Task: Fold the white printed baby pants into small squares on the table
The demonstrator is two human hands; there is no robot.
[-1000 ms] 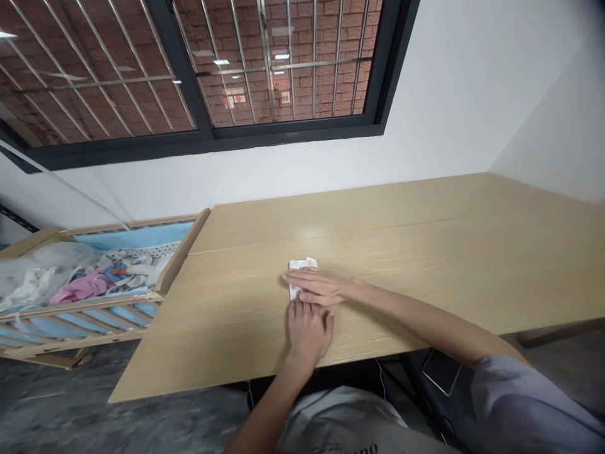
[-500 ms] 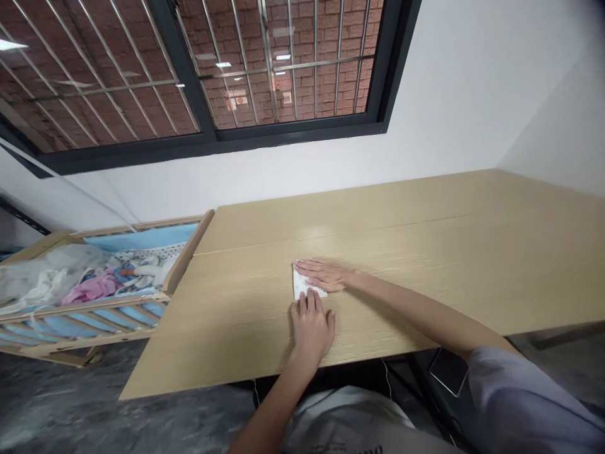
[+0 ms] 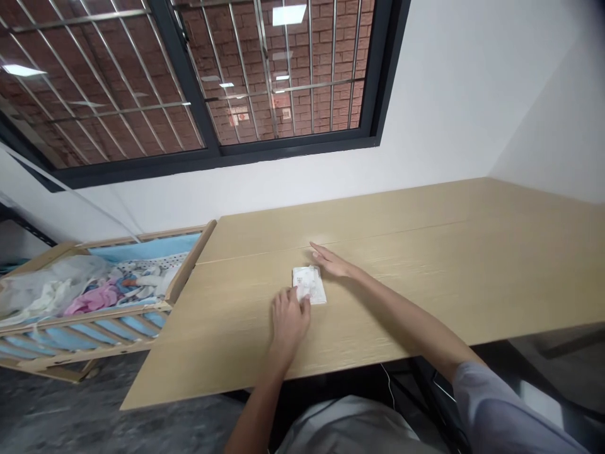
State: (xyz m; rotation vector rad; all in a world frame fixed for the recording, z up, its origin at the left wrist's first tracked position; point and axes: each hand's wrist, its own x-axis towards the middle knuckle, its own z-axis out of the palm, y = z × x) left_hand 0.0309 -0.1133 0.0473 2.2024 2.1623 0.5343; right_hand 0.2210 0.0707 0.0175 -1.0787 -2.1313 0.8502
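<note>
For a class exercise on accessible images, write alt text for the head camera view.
A person's left hand touches the corner of a small folded white packet on a light wooden table, while the right hand is open just beyond it. To the left stands a wooden cot holding clothes.

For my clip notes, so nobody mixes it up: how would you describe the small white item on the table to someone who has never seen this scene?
Find the long pale wood-grain table beside the wooden crib. Near the seam across its surface lies a small folded white packet. It stands out by its faint print and by the left hand touching its corner.
</note>
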